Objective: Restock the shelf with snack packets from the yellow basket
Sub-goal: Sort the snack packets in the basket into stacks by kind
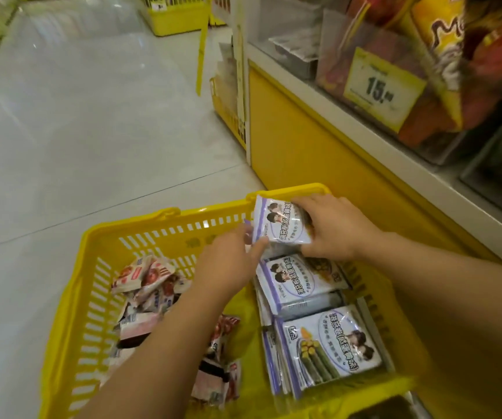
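Purple-white packet (280, 222): raised over far rim of yellow basket (165, 219); right hand (334, 231) fingers wrapped round it, left hand (228, 261) fingers pinching its corner. Likely risk: slippery film sliding free, dropping back among stacked packets (301, 282).

Basket (141, 222) near rim cut by bottom edge. Red packets (147, 275) partly hidden under left forearm (159, 343). Shelf bags (443, 55) blurred, cut off at top.

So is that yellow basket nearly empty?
No, far from empty. The yellow basket holds purple-and-white packets stacked on its right side and red-and-white packets heaped on its left; the right hand grips one packet above them.
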Action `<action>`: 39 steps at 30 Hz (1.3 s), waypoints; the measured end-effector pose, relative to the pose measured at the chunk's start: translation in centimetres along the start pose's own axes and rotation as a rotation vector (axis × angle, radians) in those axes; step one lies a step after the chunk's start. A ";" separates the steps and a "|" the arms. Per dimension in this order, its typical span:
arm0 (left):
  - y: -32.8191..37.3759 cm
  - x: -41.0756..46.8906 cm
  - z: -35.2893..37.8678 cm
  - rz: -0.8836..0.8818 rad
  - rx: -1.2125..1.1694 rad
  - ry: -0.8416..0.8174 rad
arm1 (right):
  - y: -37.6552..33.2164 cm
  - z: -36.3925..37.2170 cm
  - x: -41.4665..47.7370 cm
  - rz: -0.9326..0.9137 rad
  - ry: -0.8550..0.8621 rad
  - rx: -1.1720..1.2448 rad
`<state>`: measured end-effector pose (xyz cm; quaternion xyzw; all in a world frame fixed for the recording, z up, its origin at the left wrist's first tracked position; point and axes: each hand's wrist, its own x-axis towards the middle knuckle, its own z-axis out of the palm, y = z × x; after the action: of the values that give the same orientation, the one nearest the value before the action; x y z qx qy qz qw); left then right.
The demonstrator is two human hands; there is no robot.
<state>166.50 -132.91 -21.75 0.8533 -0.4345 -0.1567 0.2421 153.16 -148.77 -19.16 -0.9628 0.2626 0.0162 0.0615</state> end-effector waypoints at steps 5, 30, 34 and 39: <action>2.0 0.2 0.0 -0.110 -0.838 0.067 | -2.3 -2.0 -0.8 0.209 0.281 0.596; -2.9 -0.7 -2.8 -0.210 -0.955 0.212 | -1.7 -5.4 -1.8 -0.063 -0.574 0.048; -2.1 -0.6 -2.5 -0.248 -1.116 0.193 | -2.7 -9.0 -1.0 0.097 -0.286 0.550; 0.7 -1.4 -1.0 -0.274 -1.437 0.050 | -6.4 -5.5 -0.4 0.209 -0.040 0.856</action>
<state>165.71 -131.86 -20.48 0.5339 -0.1081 -0.4126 0.7301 156.06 -143.81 -12.92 -0.8185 0.3401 -0.0691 0.4578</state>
